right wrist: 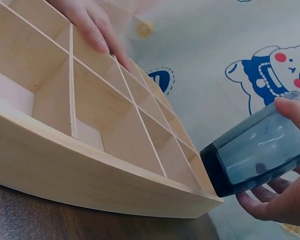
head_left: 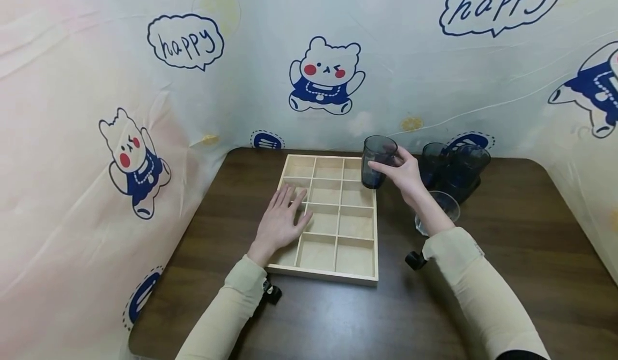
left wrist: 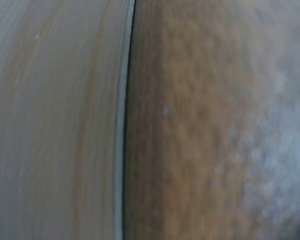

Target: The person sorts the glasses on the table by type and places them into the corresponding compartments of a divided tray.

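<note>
A dark blue tinted glass [head_left: 373,176] is upright over the back right corner of a pale wooden divided tray [head_left: 321,277]. My right hand [head_left: 406,176] grips it from the right side, thumb towards me. In the right wrist view, the glass [right wrist: 262,147] has its thick base close by the tray's end compartments. My left hand [head_left: 280,221] lies spread over the tray's left side, fingers straight across the dividers. Only the tray's pale side wall [left wrist: 55,125] and the table show in the left wrist view, both blurred.
Right of the tray stand several dark tinted glasses [head_left: 470,161], close together and partly behind one another. A clear glass [head_left: 449,203] is in front of them, partly hidden by my right forearm. A printed cloth [head_left: 386,81] hangs behind the brown wooden table [head_left: 338,320].
</note>
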`<state>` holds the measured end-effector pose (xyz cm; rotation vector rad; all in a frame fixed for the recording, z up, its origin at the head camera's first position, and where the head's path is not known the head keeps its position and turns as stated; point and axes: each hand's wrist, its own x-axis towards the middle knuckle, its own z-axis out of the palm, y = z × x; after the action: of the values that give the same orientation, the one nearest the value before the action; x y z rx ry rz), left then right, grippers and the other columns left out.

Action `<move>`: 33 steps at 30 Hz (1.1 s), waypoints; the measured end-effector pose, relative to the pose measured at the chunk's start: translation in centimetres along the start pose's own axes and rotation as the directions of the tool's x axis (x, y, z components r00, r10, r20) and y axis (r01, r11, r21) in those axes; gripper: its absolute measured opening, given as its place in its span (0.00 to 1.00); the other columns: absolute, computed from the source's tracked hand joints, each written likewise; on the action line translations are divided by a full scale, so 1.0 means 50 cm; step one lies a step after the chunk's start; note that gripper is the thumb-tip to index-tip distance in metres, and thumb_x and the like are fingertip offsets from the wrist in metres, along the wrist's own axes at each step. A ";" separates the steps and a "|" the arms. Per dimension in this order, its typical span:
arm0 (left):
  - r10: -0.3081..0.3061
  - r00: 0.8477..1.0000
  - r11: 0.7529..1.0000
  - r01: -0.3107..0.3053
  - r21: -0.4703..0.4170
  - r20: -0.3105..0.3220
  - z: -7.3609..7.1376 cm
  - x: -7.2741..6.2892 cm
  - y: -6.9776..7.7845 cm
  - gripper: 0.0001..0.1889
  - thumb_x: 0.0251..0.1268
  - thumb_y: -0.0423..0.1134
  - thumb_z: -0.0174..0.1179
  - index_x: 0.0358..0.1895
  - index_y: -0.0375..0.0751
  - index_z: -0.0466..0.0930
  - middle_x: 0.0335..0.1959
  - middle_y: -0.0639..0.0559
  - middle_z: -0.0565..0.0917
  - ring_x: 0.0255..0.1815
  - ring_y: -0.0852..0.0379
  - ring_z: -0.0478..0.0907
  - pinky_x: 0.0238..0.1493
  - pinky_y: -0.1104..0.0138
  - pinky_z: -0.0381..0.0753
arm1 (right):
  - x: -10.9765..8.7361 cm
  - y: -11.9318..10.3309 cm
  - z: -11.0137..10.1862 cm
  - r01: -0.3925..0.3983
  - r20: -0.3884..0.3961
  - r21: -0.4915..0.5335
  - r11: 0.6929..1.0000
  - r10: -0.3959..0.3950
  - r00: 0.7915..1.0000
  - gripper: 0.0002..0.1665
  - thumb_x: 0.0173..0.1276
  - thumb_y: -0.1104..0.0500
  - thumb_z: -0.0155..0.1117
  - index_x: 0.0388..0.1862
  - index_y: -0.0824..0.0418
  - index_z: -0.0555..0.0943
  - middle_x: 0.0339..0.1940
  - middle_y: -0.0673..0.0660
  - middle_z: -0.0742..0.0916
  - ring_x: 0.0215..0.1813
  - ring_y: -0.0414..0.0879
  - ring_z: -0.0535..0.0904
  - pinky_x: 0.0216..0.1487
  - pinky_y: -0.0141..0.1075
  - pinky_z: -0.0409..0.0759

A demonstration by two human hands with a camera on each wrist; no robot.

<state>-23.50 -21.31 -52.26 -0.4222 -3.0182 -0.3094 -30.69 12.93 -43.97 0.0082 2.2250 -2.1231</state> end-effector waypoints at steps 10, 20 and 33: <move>0.003 1.000 1.000 -0.003 0.004 -0.027 -0.005 0.011 0.002 0.38 0.84 0.67 0.47 0.88 0.53 0.62 0.90 0.39 0.61 0.95 0.41 0.49 0.96 0.49 0.46 | 0.030 0.004 0.020 0.043 -0.034 0.039 0.998 -0.042 0.999 0.42 0.72 0.57 0.79 0.82 0.57 0.72 0.45 0.34 0.88 0.56 0.31 0.84 0.51 0.23 0.83; 0.008 1.000 1.000 -0.009 -0.003 -0.030 -0.005 0.005 0.004 0.40 0.84 0.69 0.43 0.89 0.53 0.62 0.90 0.37 0.61 0.94 0.39 0.50 0.96 0.48 0.47 | 0.058 0.022 0.048 0.059 -0.068 0.041 0.997 -0.057 0.996 0.43 0.70 0.55 0.81 0.80 0.55 0.72 0.48 0.39 0.87 0.58 0.35 0.84 0.63 0.30 0.81; -0.006 1.000 1.000 0.006 0.020 0.011 -0.002 -0.004 0.003 0.40 0.84 0.70 0.41 0.90 0.55 0.59 0.91 0.39 0.59 0.95 0.40 0.48 0.96 0.49 0.45 | 0.071 0.062 0.073 0.042 -0.142 0.040 0.998 -0.036 0.989 0.45 0.69 0.55 0.81 0.82 0.54 0.71 0.74 0.64 0.83 0.75 0.56 0.81 0.77 0.41 0.80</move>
<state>-23.27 -21.26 -52.14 -0.4150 -3.0313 -0.2774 -33.93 9.28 -47.43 0.1223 2.2717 -2.2570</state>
